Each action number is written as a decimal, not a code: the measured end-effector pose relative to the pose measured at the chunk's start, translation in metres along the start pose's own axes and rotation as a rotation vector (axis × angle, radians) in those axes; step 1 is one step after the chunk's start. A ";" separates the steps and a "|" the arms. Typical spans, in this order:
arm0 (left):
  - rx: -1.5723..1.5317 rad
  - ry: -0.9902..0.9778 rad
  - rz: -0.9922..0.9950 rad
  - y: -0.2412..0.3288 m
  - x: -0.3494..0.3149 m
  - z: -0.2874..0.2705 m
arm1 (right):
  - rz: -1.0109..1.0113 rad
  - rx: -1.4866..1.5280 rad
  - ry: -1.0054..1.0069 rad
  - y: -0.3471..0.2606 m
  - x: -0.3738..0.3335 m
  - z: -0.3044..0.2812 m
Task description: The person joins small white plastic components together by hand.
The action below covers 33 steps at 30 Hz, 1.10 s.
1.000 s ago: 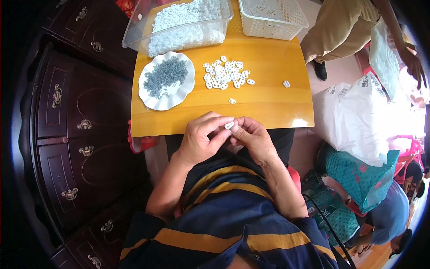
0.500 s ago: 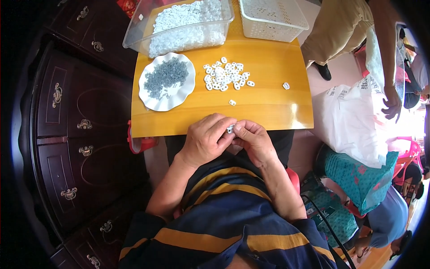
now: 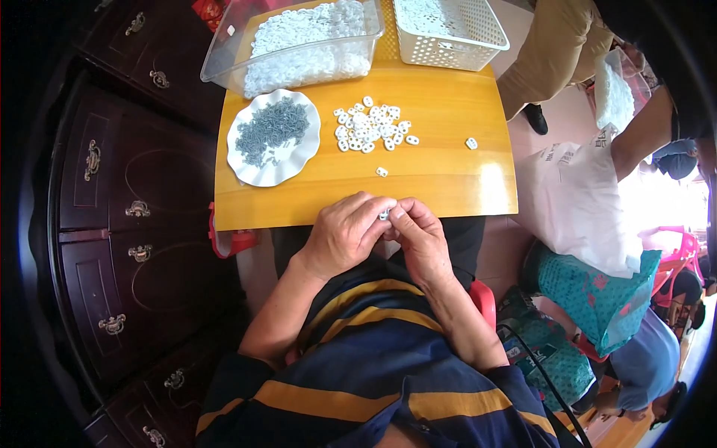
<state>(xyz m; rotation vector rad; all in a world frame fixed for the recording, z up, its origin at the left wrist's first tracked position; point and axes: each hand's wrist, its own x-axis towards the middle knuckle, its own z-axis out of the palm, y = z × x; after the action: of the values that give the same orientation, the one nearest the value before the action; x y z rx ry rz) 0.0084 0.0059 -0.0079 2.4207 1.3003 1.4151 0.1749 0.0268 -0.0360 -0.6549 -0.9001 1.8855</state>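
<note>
Just off the table's front edge, my left hand (image 3: 340,234) and my right hand (image 3: 423,240) meet, fingertips closed around one small white two-holed plastic piece (image 3: 385,214). Both hands pinch it, and fingers cover most of it. A loose heap of similar white two-holed pieces (image 3: 370,128) lies beyond my hands on the table. Between heap and hands sits a single white piece (image 3: 382,172), and another piece (image 3: 471,143) lies off to the right. On the left, a white scalloped plate (image 3: 246,173) bears a mound of small grey slender parts (image 3: 275,128).
At the back of the yellow wooden table (image 3: 441,179) stand a clear tub (image 3: 216,67) full of white pieces and a white perforated basket (image 3: 454,54). Dark drawers (image 3: 93,216) flank the left. White sack (image 3: 575,194), teal bags (image 3: 590,291) and other people are at right.
My hands keep their pinch on the white piece, with little visible movement. Another person's arm at the right has shifted to reach down behind the white sack. The view has moved slightly.
</note>
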 end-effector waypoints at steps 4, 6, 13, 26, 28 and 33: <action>0.005 0.001 0.005 0.001 -0.001 0.001 | -0.024 0.001 0.031 0.002 -0.002 0.002; 0.013 0.003 0.009 0.002 0.000 0.002 | -0.025 0.016 0.042 0.003 -0.003 0.003; -0.018 -0.010 0.058 0.001 0.005 0.001 | -0.042 0.119 0.021 0.001 -0.007 0.004; -0.165 0.002 -0.035 0.001 0.009 0.007 | -0.089 -0.100 0.115 -0.006 -0.009 -0.005; -0.170 0.007 -0.037 0.000 0.007 0.008 | -0.087 -0.099 0.115 -0.006 -0.011 -0.004; -0.190 0.004 -0.044 0.003 0.007 0.011 | -0.095 -0.094 0.126 -0.007 -0.015 -0.004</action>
<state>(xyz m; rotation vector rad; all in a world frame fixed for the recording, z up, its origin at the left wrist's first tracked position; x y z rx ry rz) 0.0199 0.0127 -0.0086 2.2548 1.1540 1.4604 0.1881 0.0168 -0.0315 -0.7657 -0.9262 1.7062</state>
